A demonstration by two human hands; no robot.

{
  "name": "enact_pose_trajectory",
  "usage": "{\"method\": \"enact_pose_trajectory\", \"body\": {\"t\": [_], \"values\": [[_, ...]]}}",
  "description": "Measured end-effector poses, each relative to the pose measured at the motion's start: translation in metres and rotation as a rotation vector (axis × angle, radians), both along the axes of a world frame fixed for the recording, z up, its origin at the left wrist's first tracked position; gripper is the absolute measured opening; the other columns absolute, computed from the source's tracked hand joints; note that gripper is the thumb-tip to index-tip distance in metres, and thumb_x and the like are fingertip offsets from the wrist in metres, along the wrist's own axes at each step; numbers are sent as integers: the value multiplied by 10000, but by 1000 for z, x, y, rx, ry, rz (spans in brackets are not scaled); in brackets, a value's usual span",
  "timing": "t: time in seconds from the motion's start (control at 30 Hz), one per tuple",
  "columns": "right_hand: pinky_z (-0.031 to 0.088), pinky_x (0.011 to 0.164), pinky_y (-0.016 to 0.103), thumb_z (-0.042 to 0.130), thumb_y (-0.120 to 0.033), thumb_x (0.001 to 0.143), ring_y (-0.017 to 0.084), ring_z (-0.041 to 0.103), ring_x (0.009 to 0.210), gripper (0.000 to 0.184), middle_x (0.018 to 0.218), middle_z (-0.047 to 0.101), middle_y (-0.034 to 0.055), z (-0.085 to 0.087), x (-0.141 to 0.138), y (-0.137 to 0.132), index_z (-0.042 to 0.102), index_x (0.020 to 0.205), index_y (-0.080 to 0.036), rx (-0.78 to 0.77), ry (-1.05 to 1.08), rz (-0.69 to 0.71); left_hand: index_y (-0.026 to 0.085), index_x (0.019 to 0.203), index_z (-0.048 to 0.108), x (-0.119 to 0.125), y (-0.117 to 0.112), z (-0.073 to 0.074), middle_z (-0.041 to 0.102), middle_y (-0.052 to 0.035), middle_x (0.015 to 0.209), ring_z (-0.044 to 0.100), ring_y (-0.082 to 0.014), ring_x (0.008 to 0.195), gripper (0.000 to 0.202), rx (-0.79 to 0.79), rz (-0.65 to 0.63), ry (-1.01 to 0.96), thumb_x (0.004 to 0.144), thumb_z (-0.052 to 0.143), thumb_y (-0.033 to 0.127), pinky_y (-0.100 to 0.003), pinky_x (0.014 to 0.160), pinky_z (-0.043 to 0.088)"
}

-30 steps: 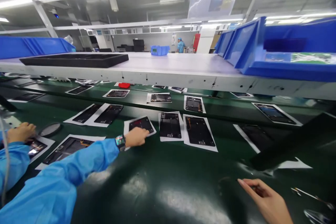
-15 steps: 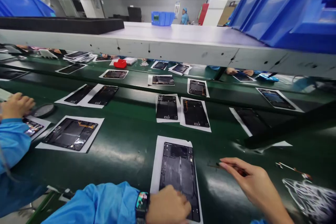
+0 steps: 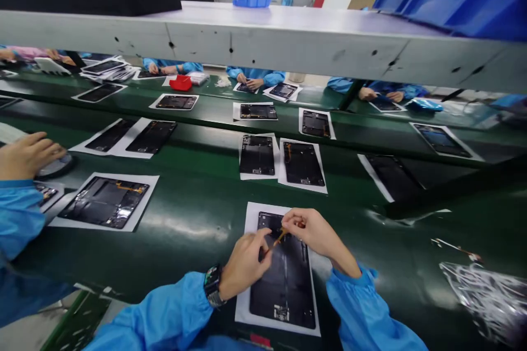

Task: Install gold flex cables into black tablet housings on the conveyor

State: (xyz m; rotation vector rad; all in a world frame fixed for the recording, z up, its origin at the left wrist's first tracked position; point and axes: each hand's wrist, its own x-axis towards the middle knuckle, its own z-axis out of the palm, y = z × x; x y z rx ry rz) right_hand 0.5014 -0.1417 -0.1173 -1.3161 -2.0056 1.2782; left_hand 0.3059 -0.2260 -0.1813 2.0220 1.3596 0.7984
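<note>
Straight in front of me a black tablet back shell (image 3: 284, 285) lies on a white paper sheet (image 3: 242, 312). Over its upper part, an orange flex cable (image 3: 280, 237) stretches between my two hands. My right hand (image 3: 308, 230) pinches the upper end between thumb and fingers. My left hand (image 3: 247, 263), with a watch (image 3: 213, 285) on the wrist, has its fingers closed on the lower end. The exact contact of the left fingertips is partly hidden. A white component area shows at the shell's bottom edge.
To the right lie a thin cable strip (image 3: 457, 249) and a bag of white cables (image 3: 486, 296). More shells on paper (image 3: 302, 164) line the green bench. At left, a co-worker's hand (image 3: 31, 156) rests near a round dark object (image 3: 57, 166). A dark slanted post (image 3: 453, 192) stands at right.
My right hand has come left over the shell with the flex cable. My left hand has lifted from the shell's lower part and taken the cable's other end. The view has tilted down.
</note>
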Motion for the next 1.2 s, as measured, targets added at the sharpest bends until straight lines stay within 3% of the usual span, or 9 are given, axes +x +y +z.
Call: {"method": "enact_pose_trajectory", "body": {"t": [0.1,0.17,0.37,0.53,0.67,0.83,1.03,1.2], "values": [[402,585,233,568,-263,835,137,583,604,159,675,679,13,-22,-15,18,682,775,-169,32,-114,8,181,1062,570,-16,-3,-9,626,-18,802,589,-186,779,243,279,-7,205,861,497,66,-393,871,453],[399,606,235,566,-219,823,142,593,635,144,695,685,16,-34,-26,27,684,750,-181,59,-225,25,169,972,584,-24,-3,-12,607,-35,808,568,-196,784,174,379,-11,306,880,477,68,-393,835,455],[368,601,235,628,-137,761,136,580,646,88,679,661,7,-57,-51,42,680,709,-185,50,-367,62,136,955,576,-28,3,-17,571,-62,833,532,-209,805,133,504,-74,414,922,455,91,-372,774,462],[352,547,205,703,-185,740,105,571,617,48,672,634,-27,-66,-54,56,663,766,-181,-25,-430,77,125,917,567,-24,9,-26,570,-49,795,533,-176,761,171,567,-175,377,961,406,86,-344,783,468],[345,526,203,795,-242,664,104,570,592,169,624,626,-42,-68,-55,73,639,694,-185,-102,-529,98,120,968,573,-24,9,-28,613,-52,829,568,-161,776,177,571,-204,342,983,397,108,-318,778,482],[344,549,237,854,-298,589,147,595,624,265,619,633,-22,-58,-60,83,609,616,-201,-102,-698,91,119,1035,587,-27,9,-24,670,-63,933,606,-150,816,188,569,-248,318,991,404,116,-303,777,493],[350,619,272,804,-412,674,230,644,856,328,867,688,31,-45,-60,59,597,857,-234,34,-808,87,114,1073,582,-27,9,-26,692,-61,957,635,-155,860,186,568,-246,298,994,413,121,-311,804,492],[331,613,287,743,-405,762,251,651,879,326,937,686,55,-43,-60,44,558,963,-227,102,-865,120,94,1099,571,-26,8,-29,681,-51,849,629,-157,798,195,538,-243,352,987,412,107,-314,782,494]]}}
